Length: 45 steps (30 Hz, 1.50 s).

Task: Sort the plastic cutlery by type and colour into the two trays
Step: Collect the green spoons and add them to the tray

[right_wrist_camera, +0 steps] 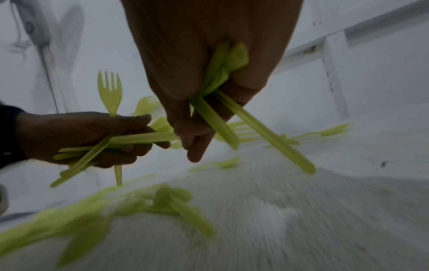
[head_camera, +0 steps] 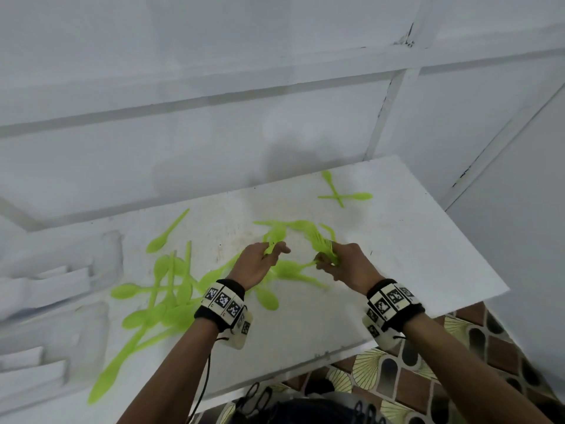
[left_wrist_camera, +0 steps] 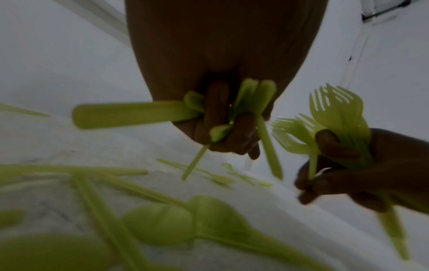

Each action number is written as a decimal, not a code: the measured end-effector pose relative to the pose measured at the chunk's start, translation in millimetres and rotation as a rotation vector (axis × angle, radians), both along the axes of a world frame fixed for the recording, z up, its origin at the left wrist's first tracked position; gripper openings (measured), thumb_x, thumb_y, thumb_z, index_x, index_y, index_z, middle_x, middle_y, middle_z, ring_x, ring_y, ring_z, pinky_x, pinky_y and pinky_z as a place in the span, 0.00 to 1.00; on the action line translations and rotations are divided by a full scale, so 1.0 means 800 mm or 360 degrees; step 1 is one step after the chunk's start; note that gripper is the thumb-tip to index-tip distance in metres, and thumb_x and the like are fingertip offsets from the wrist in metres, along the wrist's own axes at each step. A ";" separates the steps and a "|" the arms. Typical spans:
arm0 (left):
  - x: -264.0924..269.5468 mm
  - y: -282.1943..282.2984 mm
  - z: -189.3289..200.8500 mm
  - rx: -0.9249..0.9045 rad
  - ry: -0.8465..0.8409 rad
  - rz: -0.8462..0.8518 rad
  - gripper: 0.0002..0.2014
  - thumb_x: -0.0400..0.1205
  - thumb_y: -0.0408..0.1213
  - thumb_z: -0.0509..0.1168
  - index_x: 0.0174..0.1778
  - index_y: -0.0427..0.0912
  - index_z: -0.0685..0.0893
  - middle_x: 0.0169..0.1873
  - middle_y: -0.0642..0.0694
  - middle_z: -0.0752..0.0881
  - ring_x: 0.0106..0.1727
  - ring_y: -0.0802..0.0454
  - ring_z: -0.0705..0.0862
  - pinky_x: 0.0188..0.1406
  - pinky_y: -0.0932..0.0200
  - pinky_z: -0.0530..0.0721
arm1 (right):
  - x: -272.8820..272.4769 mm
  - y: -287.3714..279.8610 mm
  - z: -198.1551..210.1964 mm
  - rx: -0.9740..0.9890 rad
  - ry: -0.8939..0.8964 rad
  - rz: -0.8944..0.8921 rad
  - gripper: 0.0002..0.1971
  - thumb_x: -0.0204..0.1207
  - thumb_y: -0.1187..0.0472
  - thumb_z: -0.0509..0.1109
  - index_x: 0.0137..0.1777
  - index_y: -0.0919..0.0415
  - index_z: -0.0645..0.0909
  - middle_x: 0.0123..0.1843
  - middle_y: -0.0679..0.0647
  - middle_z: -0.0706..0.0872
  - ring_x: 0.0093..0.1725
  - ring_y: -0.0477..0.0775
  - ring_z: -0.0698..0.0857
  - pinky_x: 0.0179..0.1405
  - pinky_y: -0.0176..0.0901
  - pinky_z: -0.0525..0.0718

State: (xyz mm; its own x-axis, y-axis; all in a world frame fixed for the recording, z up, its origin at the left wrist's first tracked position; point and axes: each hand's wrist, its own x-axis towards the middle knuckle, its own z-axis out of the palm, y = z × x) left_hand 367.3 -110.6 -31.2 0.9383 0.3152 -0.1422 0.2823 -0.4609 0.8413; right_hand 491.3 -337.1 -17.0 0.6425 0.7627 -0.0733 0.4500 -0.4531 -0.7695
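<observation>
Item: green plastic forks, two bundles, both held above the counter [head_camera: 382,258].
- Left hand [head_camera: 260,264]: fingers [left_wrist_camera: 243,128] curled round a loose fan of green forks [right_wrist_camera: 109,95] with handles splayed at odd angles; one fork stands upright out of the fist.
- Right hand [head_camera: 348,264]: fingers [right_wrist_camera: 195,139] closed on a fuller bunch of forks [left_wrist_camera: 336,106], tines up and handles crossing below the fist.

Handling, as judged: light, thin moulded plastic, stiff enough to lift by one end yet springy; smooth, so pieces slide against one another in a bunch. Neither bundle is squared, and a slack grip could shed a piece. Best hold is probably mid-handle, handles first aligned; tines snag on neighbours.

Item: loose green spoons [head_camera: 171,289], a tangled heap on the counter left of the left wrist, bowls and handles overlapping. One single spoon [head_camera: 166,232] lies apart, farther back.

Item: crossed pair of green pieces [head_camera: 339,194], far right of the counter, well apart from the hands; type not certain.

Item: white trays [head_camera: 55,286], at the counter's left edge, blurred; compartments and contents cannot be made out.

Obstruction: the spoon heap lies between the hands and the trays, so a low carry leftward risks sweeping it. Interlocked handles may drag neighbours when one is lifted.

Surroundings: white walls behind; patterned floor [head_camera: 458,362] beyond the counter's near edge.
</observation>
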 end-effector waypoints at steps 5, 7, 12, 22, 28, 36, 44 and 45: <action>0.015 -0.026 0.015 -0.0160 0.0064 -0.0108 0.27 0.87 0.61 0.57 0.56 0.43 0.92 0.33 0.52 0.81 0.26 0.58 0.73 0.33 0.61 0.73 | -0.007 0.024 0.011 0.0206 0.0072 -0.0214 0.09 0.80 0.71 0.70 0.39 0.62 0.78 0.41 0.57 0.91 0.35 0.47 0.90 0.37 0.43 0.88; 0.018 -0.033 0.013 -0.0119 0.0038 -0.0046 0.31 0.83 0.66 0.58 0.51 0.39 0.91 0.32 0.51 0.81 0.27 0.56 0.73 0.36 0.57 0.74 | -0.008 0.032 0.007 0.0302 0.0093 -0.0400 0.15 0.80 0.65 0.75 0.38 0.63 0.71 0.37 0.63 0.85 0.36 0.55 0.89 0.34 0.45 0.87; 0.011 -0.043 0.002 -0.0106 0.0024 -0.0233 0.20 0.92 0.51 0.55 0.58 0.49 0.92 0.35 0.51 0.81 0.33 0.58 0.77 0.39 0.60 0.74 | -0.002 0.041 -0.002 0.0212 -0.0090 -0.0490 0.09 0.80 0.69 0.71 0.56 0.63 0.75 0.46 0.51 0.83 0.31 0.44 0.87 0.32 0.29 0.80; 0.041 -0.028 -0.004 -0.0182 0.0036 -0.0111 0.20 0.92 0.51 0.55 0.53 0.51 0.93 0.33 0.52 0.79 0.27 0.64 0.74 0.38 0.61 0.73 | 0.090 0.036 -0.002 0.0223 0.0337 -0.0845 0.06 0.84 0.71 0.64 0.48 0.62 0.70 0.47 0.65 0.91 0.29 0.56 0.92 0.30 0.34 0.85; 0.084 -0.025 0.008 -0.0159 -0.0057 0.0012 0.22 0.91 0.55 0.53 0.51 0.54 0.92 0.34 0.52 0.80 0.28 0.61 0.75 0.36 0.62 0.75 | 0.175 0.068 0.004 0.0052 0.0019 -0.0551 0.13 0.84 0.74 0.56 0.53 0.62 0.82 0.42 0.64 0.85 0.18 0.47 0.82 0.19 0.34 0.77; 0.111 -0.038 0.008 -0.0259 -0.0045 0.0232 0.21 0.94 0.43 0.54 0.52 0.41 0.92 0.33 0.51 0.77 0.37 0.54 0.81 0.33 0.70 0.73 | 0.283 0.137 -0.018 -0.0583 -0.0499 -0.0381 0.14 0.89 0.59 0.61 0.64 0.71 0.79 0.61 0.73 0.85 0.63 0.73 0.82 0.57 0.58 0.78; 0.111 -0.026 -0.005 -0.0226 -0.0049 0.0299 0.20 0.93 0.47 0.55 0.49 0.52 0.92 0.34 0.49 0.78 0.26 0.60 0.72 0.31 0.63 0.71 | 0.280 0.149 -0.034 -0.0749 -0.0321 -0.0470 0.19 0.87 0.58 0.67 0.70 0.71 0.75 0.67 0.73 0.81 0.67 0.75 0.81 0.60 0.59 0.81; 0.110 -0.025 -0.007 -0.0225 -0.0045 0.0297 0.20 0.93 0.47 0.55 0.49 0.53 0.92 0.34 0.49 0.78 0.26 0.60 0.72 0.30 0.64 0.71 | 0.277 0.148 -0.032 -0.0765 -0.0307 -0.0475 0.18 0.87 0.59 0.66 0.70 0.72 0.75 0.67 0.72 0.80 0.67 0.75 0.81 0.61 0.59 0.81</action>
State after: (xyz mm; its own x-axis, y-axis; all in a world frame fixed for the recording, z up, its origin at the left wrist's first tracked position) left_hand 455.3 -130.3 -36.5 0.8700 0.4623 -0.1716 0.3269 -0.2802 0.9026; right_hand 713.1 -219.0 -42.5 0.8600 0.4573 -0.2265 0.3608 -0.8587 -0.3639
